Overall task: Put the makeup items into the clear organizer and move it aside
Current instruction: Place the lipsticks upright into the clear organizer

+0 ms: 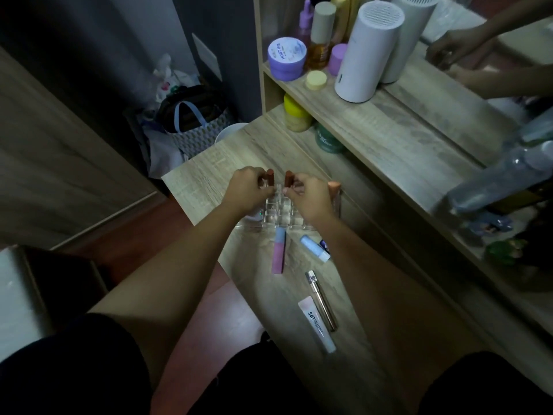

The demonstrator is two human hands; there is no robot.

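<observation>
The clear organizer [276, 209] sits on the wooden desk [215, 169], partly hidden by both hands. My left hand [250, 190] pinches a brown lipstick tube [270, 176] upright over the organizer's far left cells. My right hand [308, 196] holds a second brown tube [288, 178] upright over the middle cells. A peach-capped tube [334, 187] stands at the organizer's right end. Loose on the desk nearer me lie a pink-and-blue tube [279, 254], a small light-blue stick [314, 248], a metallic wand [320, 299] and a white lip tube [316, 324].
A raised shelf [389, 127] runs along the right with a purple jar [286, 59], bottles and a white cylinder [369, 52]. A yellow-lidded jar [296, 113] and green jar [327, 140] stand under it. A mirror behind reflects the hands. Bags sit on the floor [194, 124] at left.
</observation>
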